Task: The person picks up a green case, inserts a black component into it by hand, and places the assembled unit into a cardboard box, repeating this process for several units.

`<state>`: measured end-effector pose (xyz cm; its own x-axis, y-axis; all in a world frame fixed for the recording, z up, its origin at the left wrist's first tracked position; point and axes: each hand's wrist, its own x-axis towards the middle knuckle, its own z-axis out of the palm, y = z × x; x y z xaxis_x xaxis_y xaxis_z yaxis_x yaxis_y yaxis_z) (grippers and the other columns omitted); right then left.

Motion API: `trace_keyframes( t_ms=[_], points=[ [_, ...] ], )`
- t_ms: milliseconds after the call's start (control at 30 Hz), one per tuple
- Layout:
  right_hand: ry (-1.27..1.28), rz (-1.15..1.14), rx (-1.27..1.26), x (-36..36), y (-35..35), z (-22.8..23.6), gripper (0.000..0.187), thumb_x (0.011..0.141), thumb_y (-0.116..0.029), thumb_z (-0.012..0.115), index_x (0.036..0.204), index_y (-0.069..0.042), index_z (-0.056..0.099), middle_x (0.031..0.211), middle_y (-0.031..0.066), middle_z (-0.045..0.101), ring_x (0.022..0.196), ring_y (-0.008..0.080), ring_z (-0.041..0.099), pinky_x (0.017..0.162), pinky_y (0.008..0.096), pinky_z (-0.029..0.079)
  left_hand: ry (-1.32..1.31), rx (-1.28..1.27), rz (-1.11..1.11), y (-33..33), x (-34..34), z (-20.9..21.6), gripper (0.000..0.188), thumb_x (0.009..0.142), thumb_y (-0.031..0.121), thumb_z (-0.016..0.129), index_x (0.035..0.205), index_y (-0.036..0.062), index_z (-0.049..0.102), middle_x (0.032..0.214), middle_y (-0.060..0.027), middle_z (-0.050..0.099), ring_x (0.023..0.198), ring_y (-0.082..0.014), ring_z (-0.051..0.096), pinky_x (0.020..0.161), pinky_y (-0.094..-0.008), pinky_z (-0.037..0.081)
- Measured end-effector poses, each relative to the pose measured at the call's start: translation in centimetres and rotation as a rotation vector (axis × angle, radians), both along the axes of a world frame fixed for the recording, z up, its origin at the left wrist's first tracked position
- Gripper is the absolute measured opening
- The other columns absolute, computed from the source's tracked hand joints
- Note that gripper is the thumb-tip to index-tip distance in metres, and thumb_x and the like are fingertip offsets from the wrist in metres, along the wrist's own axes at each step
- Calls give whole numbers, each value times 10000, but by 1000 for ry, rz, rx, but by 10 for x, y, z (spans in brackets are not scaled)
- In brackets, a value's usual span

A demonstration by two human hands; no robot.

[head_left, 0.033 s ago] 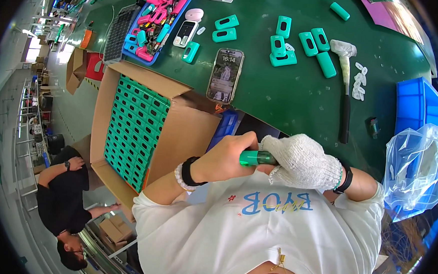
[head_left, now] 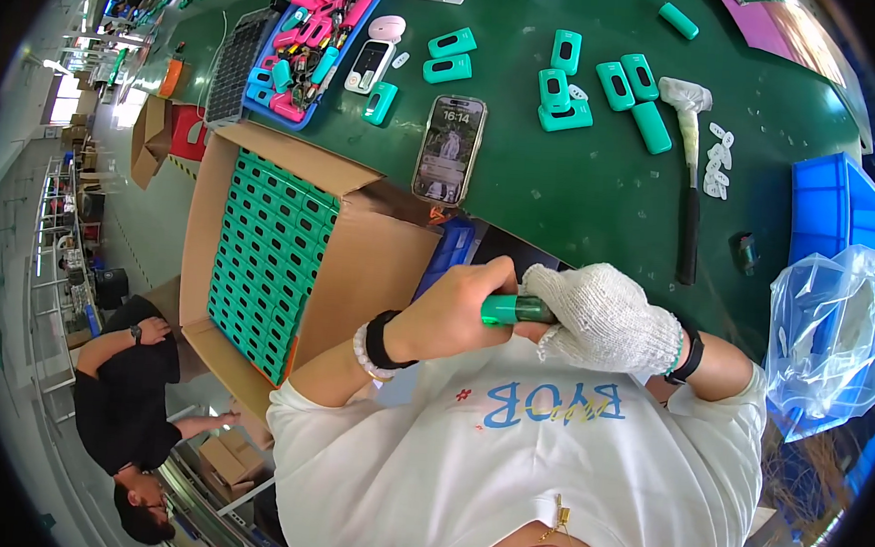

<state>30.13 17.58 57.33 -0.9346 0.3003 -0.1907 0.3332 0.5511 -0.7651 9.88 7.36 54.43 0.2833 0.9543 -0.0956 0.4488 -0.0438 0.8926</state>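
Note:
In front of my chest, both hands meet around a teal vape [head_left: 498, 310] with a dark see-through end. My left hand [head_left: 445, 309], bare with a black band and a beaded bracelet, grips its teal body. My right hand [head_left: 605, 319], in a white knitted glove, is closed around the dark end; the glove hides its fingertips. To the left, an open cardboard box [head_left: 378, 270] holds rows of teal vapes [head_left: 268, 263]. Several loose teal vapes [head_left: 615, 88] lie on the green table [head_left: 552, 195] beyond my hands.
A mallet [head_left: 690, 239] with a wrapped head lies beside white oval pieces [head_left: 717, 175]. Beyond the box are a phone [head_left: 450, 154] and a blue tray [head_left: 357, 40] of pink and teal parts. At right, a clear bag [head_left: 826, 317] hangs over a blue bin [head_left: 820, 212]. A person [head_left: 130, 385] stands left.

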Motion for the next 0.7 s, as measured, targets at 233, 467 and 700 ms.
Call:
trace_keyframes(
  t_ms=[233, 467, 700],
  points=[
    [120, -72, -217, 5, 15, -23, 326, 885, -300, 694, 1038, -25, 609, 703, 177, 616, 651, 338, 646, 595, 428, 503, -4, -238, 47, 17, 2, 4, 445, 687, 93, 864, 986, 15, 544, 838, -86, 643, 732, -177, 627, 684, -320, 511],
    [32, -253, -837, 18, 25, -26, 500, 974, -480, 595, 1078, 8, 628, 695, 34, 568, 615, 108, 557, 567, 284, 473, -145, -133, 43, 22, -2, 18, 595, 726, 69, 855, 1214, 10, 520, 1004, -90, 678, 904, -134, 641, 802, -294, 527],
    [91, -314, -998, 28, 23, -33, 567, 975, -515, 578, 1166, 17, 612, 740, 14, 562, 623, 76, 547, 573, 233, 464, -225, -142, 153, 25, 10, 17, 522, 745, 69, 835, 1182, 10, 556, 1021, -108, 689, 896, -190, 688, 808, -315, 545]
  ],
)
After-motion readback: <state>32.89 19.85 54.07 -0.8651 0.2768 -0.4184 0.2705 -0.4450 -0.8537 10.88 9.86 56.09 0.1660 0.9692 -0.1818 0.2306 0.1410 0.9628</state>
